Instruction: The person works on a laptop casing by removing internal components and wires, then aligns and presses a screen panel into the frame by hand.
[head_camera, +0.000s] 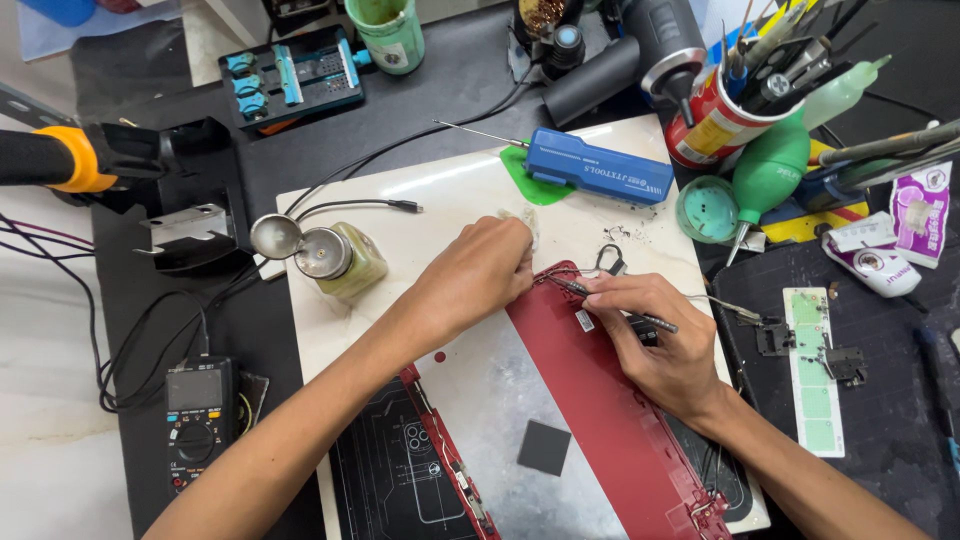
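Observation:
A red tablet-like device shell (590, 400) lies open, inside up, on a pale stone slab (420, 190). My left hand (478, 272) is closed on a small whitish wad (520, 222) at the shell's top corner. Over the shell's upper edge, my right hand (660, 340) grips thin dark tweezers (612, 303), their tip pointing left toward the left hand's fingertips. A black square pad (545, 447) sits on the shell's silver inner plate. A dark back panel with a camera cluster (395, 475) lies to the left of it.
A glass liquid dispenser bottle (335, 258) stands left of my hands. A blue electric screwdriver (595, 167), a green blower bulb (770, 170), a can full of tools (725, 110), a multimeter (197, 415) and a black mat with small parts (830, 360) surround the slab.

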